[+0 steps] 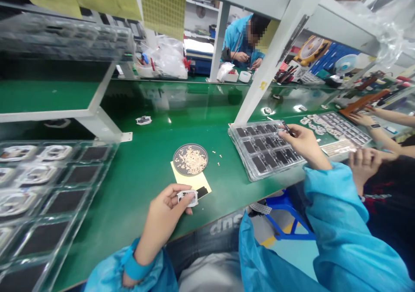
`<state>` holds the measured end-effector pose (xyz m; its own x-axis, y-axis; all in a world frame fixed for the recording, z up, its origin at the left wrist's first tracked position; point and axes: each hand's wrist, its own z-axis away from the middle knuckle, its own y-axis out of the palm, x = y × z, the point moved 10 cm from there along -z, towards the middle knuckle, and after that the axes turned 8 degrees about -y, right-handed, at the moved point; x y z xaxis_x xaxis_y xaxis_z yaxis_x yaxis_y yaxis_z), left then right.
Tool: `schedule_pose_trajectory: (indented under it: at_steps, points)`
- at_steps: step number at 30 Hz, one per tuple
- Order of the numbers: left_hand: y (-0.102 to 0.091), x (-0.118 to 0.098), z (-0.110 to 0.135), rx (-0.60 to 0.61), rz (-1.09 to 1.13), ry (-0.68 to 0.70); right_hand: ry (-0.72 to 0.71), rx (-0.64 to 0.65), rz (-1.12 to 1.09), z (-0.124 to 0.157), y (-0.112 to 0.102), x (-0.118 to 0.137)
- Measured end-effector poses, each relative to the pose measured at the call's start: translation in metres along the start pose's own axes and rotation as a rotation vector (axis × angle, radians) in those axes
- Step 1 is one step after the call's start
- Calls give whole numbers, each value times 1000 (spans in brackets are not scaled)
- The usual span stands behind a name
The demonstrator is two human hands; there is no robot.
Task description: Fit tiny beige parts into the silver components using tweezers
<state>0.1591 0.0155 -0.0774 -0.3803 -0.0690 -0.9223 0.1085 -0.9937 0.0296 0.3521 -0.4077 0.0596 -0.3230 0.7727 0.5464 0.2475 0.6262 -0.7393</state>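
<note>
Glossy green worktop (139, 171) lies under the left hand (170, 201), fingers pinching a small white plastic frame (195, 201), likely light, stiff, best held by its rim. Beyond, the right hand (304, 143) grasps a slim black part (288, 129) over a clear plastic tray (249, 171).

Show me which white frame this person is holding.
The white frame in the left hand; others lie unheld on the green bench or in the left tray.

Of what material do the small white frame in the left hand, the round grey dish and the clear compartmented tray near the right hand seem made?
Small white frame: probably plastic, evenly white; finish unclear. Round grey dish: perhaps matte plastic, dull and dotted; metal possible. Clear tray: likely glossy plastic, see-through with highlights.
</note>
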Motion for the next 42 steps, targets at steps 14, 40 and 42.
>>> schedule_pose_trajectory:
  at_steps: [14,40,42]
  points:
    - [-1,-9,8,-29,158,59,-65,598,-817,125,177,210]
    - [14,-23,35,48,5,306,281,636,-938,163,230,184]
    - [13,-24,35,3,-73,319,277,633,-940,163,230,184]
